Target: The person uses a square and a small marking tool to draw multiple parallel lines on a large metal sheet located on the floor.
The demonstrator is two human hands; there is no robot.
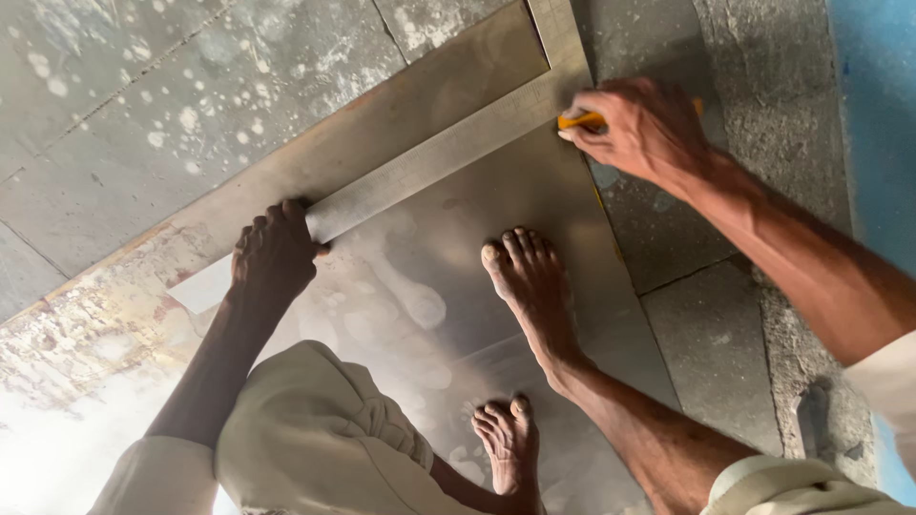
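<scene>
Now, left hand (275, 253): I see fingers together, pressing long steel square (429, 167) on grey metal sheet (534, 191)
Right hand (639, 124): fingers pinching yellow pencil (582, 120) at one o'clock, tip at the sheet's edge
Progress: no drawn line visible, so marking looks barely begun

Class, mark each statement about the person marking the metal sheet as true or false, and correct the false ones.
1. The left hand presses on the steel square. True.
2. The right hand holds a blue marker. False: it holds an orange pencil.
3. Both bare feet stand on the metal sheet. True.
4. The steel square lies on the blue surface. False: it lies on the metal sheet.
</scene>
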